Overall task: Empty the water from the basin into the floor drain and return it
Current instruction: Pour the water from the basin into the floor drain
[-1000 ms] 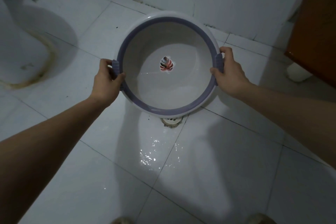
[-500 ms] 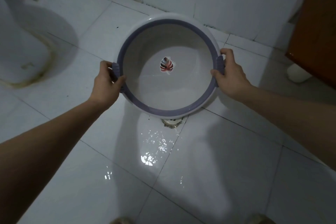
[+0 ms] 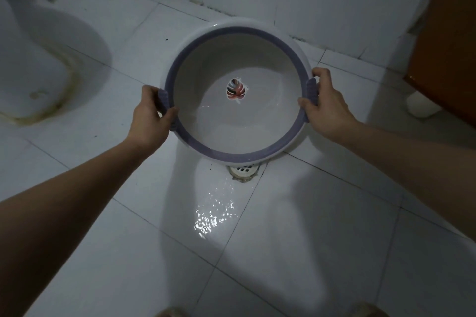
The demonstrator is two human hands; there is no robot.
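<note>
Far left of the basin [image 3: 257, 121], a white toilet base [image 3: 38, 64] with a stained seam at the floor. Closer in, left hand [image 3: 150, 117] curled round the left purple handle, thumb hooked over the rim. Held clear above the white tiles, tipped toward the near edge, covering the far part of the floor drain [image 3: 244, 172]. Wet sheen [image 3: 213, 213] just below. White inside, purple band, leaf sticker [image 3: 235, 89] at centre, thin film of water. Right hand [image 3: 325, 108] gripping the right handle. Beyond it, an orange cabinet [image 3: 448, 41].
</note>
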